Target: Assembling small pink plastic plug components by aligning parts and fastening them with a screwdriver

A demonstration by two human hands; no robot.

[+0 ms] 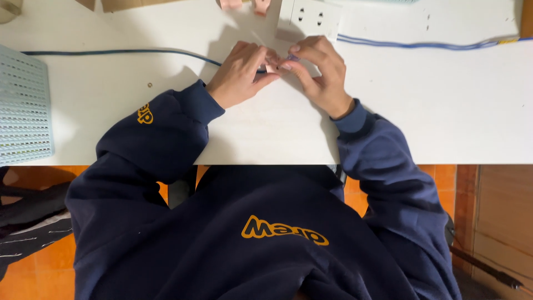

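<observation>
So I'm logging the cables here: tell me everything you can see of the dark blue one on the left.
The blue cable is thin, round and dark blue, probably plastic-sheathed. It lies flat on the white table, running from beside the perforated basket at the left edge rightward in a gentle curve. Its end passes under the left hand, meeting the right hand; the tip is hidden.

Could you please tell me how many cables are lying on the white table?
2: a dark blue cable running from the left edge to the hands, and a lighter blue cable across the upper right. Others may be hidden.
</observation>
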